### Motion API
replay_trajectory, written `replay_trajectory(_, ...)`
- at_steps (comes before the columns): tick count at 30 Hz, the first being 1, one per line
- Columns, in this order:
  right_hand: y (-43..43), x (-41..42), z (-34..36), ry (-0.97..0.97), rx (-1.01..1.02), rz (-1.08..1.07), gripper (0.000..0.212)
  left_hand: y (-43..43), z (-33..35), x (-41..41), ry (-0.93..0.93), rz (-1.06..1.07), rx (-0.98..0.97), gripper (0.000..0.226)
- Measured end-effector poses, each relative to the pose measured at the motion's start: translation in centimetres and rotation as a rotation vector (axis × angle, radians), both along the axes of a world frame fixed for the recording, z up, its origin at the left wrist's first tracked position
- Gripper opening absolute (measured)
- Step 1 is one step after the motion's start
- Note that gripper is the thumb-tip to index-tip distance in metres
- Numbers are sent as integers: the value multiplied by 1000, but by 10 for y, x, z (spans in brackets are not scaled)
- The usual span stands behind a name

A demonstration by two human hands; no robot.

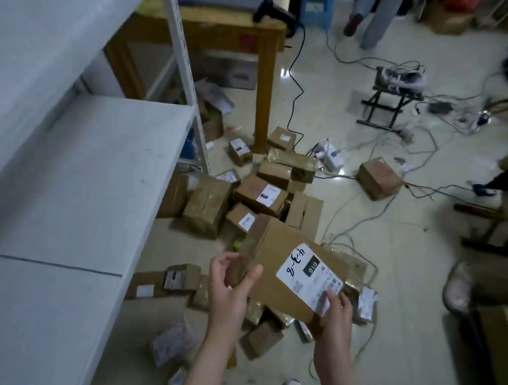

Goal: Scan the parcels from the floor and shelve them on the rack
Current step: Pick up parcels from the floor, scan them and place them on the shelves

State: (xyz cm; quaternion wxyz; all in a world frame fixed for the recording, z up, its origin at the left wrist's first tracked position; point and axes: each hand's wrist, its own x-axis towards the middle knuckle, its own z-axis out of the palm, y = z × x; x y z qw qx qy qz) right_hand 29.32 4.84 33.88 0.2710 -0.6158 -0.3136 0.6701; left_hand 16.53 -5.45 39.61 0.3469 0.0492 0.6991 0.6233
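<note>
I hold a brown cardboard parcel [281, 264] above the floor pile, its white label with handwritten marks facing up. My left hand [230, 286] grips its left edge, fingers curled round the corner. My right hand [333, 320] holds the near right corner, thumb on the label's edge. Several more parcels [245, 197] lie scattered on the tiled floor below and beyond. The grey rack [73, 179] stands at the left, its shelf bare. A black handheld scanner [269, 10] rests on the wooden table at the back.
A wooden table [238, 38] stands behind the rack. Cables and power strips [329, 154] trail across the floor. A lone box [379, 178] sits to the right. A seated person's leg and shoe [462, 287] are at the right. Another person's legs [373, 10] are far back.
</note>
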Motion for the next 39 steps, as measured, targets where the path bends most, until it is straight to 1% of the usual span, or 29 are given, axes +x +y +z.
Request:
replay_trajectory(3, -8, 37, 50, 51, 1, -4, 29, -6, 62, 29, 0, 20, 27, 42)
replay_trajectory(6, -3, 65, 89, 96, -49, 49, 38, -4, 107, 48, 19, 15, 26, 46)
replay_trajectory(9, 17, 95, 124, 111, -8, 131, 38, 12, 138, 66, 46, -4, 32, 43)
replay_trajectory(11, 30, 111, 144, 112, 40, 181, 36, 23, 146, 69, 53, -29, 64, 40)
replay_trajectory(14, 52, 150, 161, 124, 81, 134, 27, 44, 151, 86, 24, -81, 115, 37)
replay_trajectory(17, 73, 177, 174, 127, 131, 111, 19, 68, 150, 106, 3, -115, 120, 37)
replay_trajectory(20, 94, 183, 180, 133, 136, 96, 15, 95, 151, 110, -8, -116, 93, 50)
replay_trajectory(22, 113, 178, 182, 169, 144, 84, 18, 119, 154, 101, -21, -85, 93, 59)
replay_trajectory(24, 134, 165, 185, 181, 140, 81, 24, 144, 156, 86, -43, -46, 93, 76)
replay_trajectory(26, 157, 148, 188, 196, 144, 79, 28, 170, 159, 71, -82, -31, 95, 101)
replay_trajectory(27, 169, 138, 190, 210, 146, 77, 30, 182, 159, 62, -95, -26, 98, 108)
replay_trajectory(29, 195, 117, 194, 243, 151, 69, 33, 209, 162, 48, -119, -18, 118, 111)
replay_trajectory(31, 220, 98, 198, 269, 157, 65, 37, 234, 164, 34, -152, -43, 146, 130)
replay_trajectory(32, 232, 89, 200, 281, 162, 59, 38, 246, 166, 30, -157, -73, 163, 133)
replay_trajectory(33, 245, 80, 202, 295, 165, 49, 39, 257, 168, 26, -160, -106, 176, 128)
replay_trajectory(36, 275, 59, 206, 352, 168, 29, 42, 285, 172, 20, -168, -215, 185, 102)
replay_trajectory(39, 301, 48, 201, 392, 144, 15, 60, 308, 169, 15, -149, -261, 184, 82)
